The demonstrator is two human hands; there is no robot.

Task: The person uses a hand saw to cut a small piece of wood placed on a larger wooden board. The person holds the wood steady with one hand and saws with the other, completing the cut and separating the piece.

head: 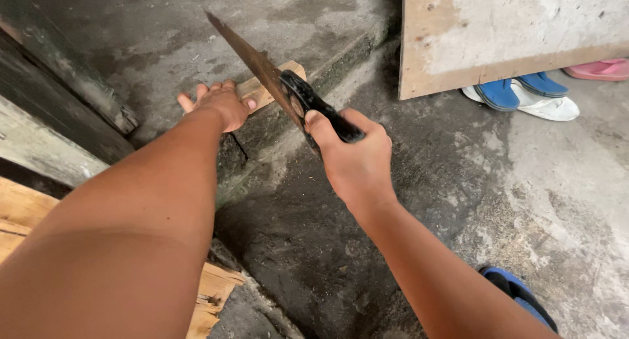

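My right hand (357,159) grips the black handle of a hand saw (259,63). Its rusty brown blade slants up and to the left, across a short pale wooden piece (262,86) that lies on the edge of a concrete step (314,63). My left hand (219,103) presses flat on that wooden piece just left of the blade, fingers spread over it. The part of the wood under my left hand is hidden.
A large plywood board (504,31) leans at the upper right, with blue and white sandals (521,93) and a pink one (599,69) under it. Pale wooden planks (19,211) lie at the lower left. A blue sandal (521,293) shows at the bottom right on the concrete floor.
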